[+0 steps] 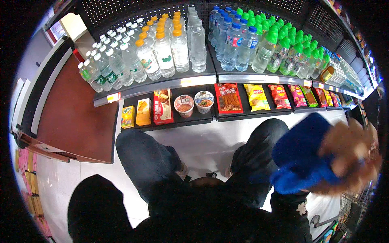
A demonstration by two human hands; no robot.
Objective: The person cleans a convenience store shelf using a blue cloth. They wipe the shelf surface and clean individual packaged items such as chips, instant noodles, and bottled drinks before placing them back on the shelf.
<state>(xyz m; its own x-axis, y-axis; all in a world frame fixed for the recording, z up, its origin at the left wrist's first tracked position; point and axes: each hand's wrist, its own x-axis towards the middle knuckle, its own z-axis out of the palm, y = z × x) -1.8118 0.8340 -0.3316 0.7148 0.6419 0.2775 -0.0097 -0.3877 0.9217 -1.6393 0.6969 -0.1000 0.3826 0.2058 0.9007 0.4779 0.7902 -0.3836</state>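
My left hand is out of view; only its dark sleeve shows at the lower left. At the right, a motion-blurred bundle of dark blue and brown soft material is at the end of my right sleeve. Skin-like patches show in the blur, but my right hand's outline and grip cannot be made out. Before me, clear bottles with orange caps, blue-capped water bottles and green-capped bottles stand in rows on a black shelf. Below them are instant noodle cups and a yellow bag of Lay's chips.
My bent knees are close to the lower shelf edge. A reddish-brown panel adjoins the shelf at left. A wire cart or basket stands at the lower right. Pink and tan packages line the far left.
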